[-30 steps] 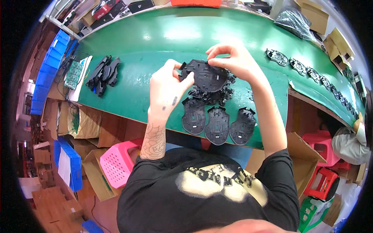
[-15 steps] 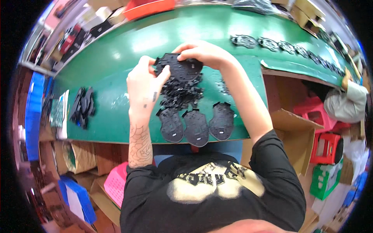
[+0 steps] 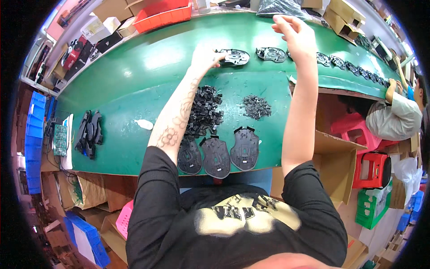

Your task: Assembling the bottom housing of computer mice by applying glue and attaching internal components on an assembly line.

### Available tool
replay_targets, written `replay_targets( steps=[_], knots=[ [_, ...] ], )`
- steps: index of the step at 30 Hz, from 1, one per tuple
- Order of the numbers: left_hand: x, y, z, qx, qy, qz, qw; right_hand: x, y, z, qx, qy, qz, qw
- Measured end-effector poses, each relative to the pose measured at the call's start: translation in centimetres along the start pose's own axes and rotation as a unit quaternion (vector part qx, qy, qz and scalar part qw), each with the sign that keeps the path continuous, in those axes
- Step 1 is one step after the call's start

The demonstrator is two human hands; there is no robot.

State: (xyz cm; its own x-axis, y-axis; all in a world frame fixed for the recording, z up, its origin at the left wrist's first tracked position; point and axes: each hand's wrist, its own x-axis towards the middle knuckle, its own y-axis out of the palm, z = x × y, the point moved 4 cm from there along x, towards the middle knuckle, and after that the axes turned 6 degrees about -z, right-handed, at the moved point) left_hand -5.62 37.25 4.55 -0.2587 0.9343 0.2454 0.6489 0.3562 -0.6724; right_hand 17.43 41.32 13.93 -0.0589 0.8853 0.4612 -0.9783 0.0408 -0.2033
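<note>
My left hand (image 3: 207, 58) is stretched out over the far side of the green table, its fingers closed on the end of a black plastic mouse shell (image 3: 236, 57) that lies there with its lighter inner side up. Up at the right, my right hand (image 3: 299, 36) is raised above the table with fingers apart and nothing in them. Similar shells (image 3: 272, 54) run off to the right in a curved row. By the near edge lie three dark, flat shell plates (image 3: 245, 149), the leftmost partly behind my left arm.
A heap of small black parts (image 3: 207, 107) sits mid-table, with finer black bits (image 3: 256, 107) beside it. Dark curved pieces (image 3: 89, 132) and a white oval thing (image 3: 144, 124) lie leftward. A red bin (image 3: 162, 18) stands behind. Another person (image 3: 394, 114) works at far right.
Both hands held a dark shell together over the heap; they have since parted. My left hand reached away to the far shell, and my right hand rose to the right.
</note>
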Motion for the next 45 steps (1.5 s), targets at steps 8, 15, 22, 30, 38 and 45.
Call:
replay_targets(
  steps=[8, 15, 22, 30, 38, 45],
  knots=[
    [3.8, 4.1, 3.2, 0.082, -0.001, 0.009, 0.997, -0.8, 1.6, 1.0, 0.039, 0.019, 0.066, 0.997],
    [3.0, 2.9, 3.8, 0.12, 0.023, 0.009, 0.992, -0.9, 3.5, 0.7, -0.042, 0.004, 0.152, 0.987],
    [-8.7, -7.5, -0.4, -0.132, 0.014, -0.049, 0.99, -4.9, 10.6, -2.4, -0.181, -0.031, 0.379, 0.907],
    [-23.3, -9.9, 3.9, -0.011, -0.056, -0.012, 0.998, -7.9, 15.0, -5.5, -0.196, -0.052, 0.499, 0.842],
    [-26.1, -9.2, 4.2, 0.037, -0.048, -0.032, 0.998, -7.6, 14.4, -5.7, -0.269, -0.013, 0.493, 0.828],
    [-27.1, -11.3, 5.2, -0.101, -0.177, -0.082, 0.976, -7.1, 13.7, -5.5, -0.278, -0.052, 0.484, 0.828]
  ],
)
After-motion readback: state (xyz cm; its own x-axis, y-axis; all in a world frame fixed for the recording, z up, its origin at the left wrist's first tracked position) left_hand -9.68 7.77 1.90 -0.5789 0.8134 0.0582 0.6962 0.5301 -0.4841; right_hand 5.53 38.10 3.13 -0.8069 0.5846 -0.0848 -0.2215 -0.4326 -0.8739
